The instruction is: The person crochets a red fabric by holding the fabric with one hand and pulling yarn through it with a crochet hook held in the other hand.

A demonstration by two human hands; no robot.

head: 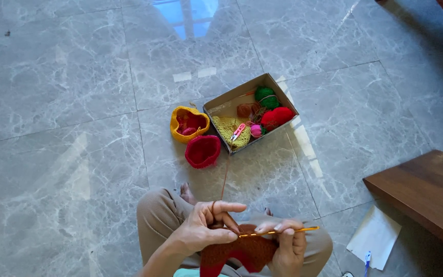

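Hook (278, 232) near-horizontal in right hand (289, 245), tip left.

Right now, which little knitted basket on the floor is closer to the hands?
The red basket. It sits nearer the hands than the yellow basket, which lies farther off, beside the cardboard box.

yellow basket (189, 123) | red basket (203, 151) | cardboard box (220, 104) | paper sheet (375, 237)

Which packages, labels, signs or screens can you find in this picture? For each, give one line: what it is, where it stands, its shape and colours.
Cardboard box: on the marble floor ahead of the person, open, rectangular, brown-grey, holding yarn balls.
Paper sheet: on the floor lower right beside the wooden furniture, white, rectangular.
No labels, signs or screens visible.
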